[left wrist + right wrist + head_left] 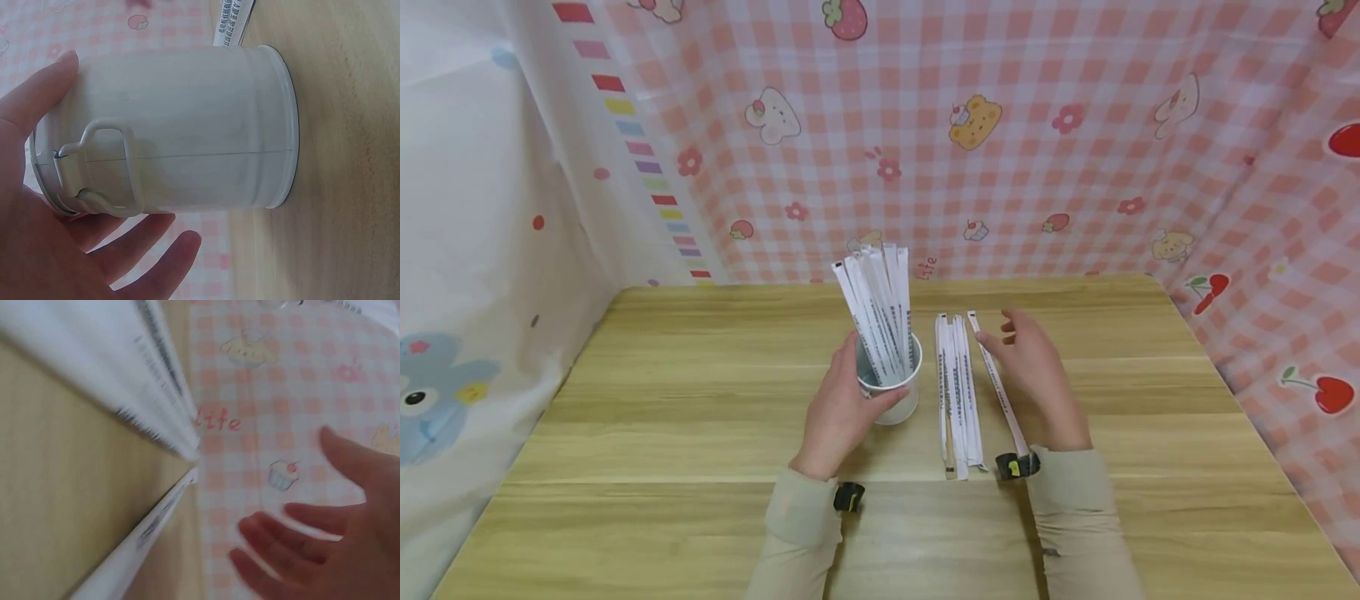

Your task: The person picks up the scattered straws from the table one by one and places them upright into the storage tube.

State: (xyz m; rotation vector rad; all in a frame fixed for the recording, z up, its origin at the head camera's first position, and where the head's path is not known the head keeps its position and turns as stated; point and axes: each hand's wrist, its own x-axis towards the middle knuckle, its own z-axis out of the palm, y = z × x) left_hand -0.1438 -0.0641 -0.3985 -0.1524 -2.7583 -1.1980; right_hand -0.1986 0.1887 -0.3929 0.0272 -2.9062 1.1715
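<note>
My left hand holds a white metal can near its rim, thumb on one side and fingers on the other. In the left wrist view the can shows a wire handle and a seam, its base at the wooden tabletop. A bunch of slim white paper-wrapped sticks with dark print leans inside it. My right hand, fingers parted and nothing between them, is over the table beside a single wrapped stick. In the right wrist view this hand is apart from the sticks.
Several more wrapped sticks lie side by side between the can and the single stick. Behind the wooden table hangs a pink checked cloth, with a white cloth on the left.
</note>
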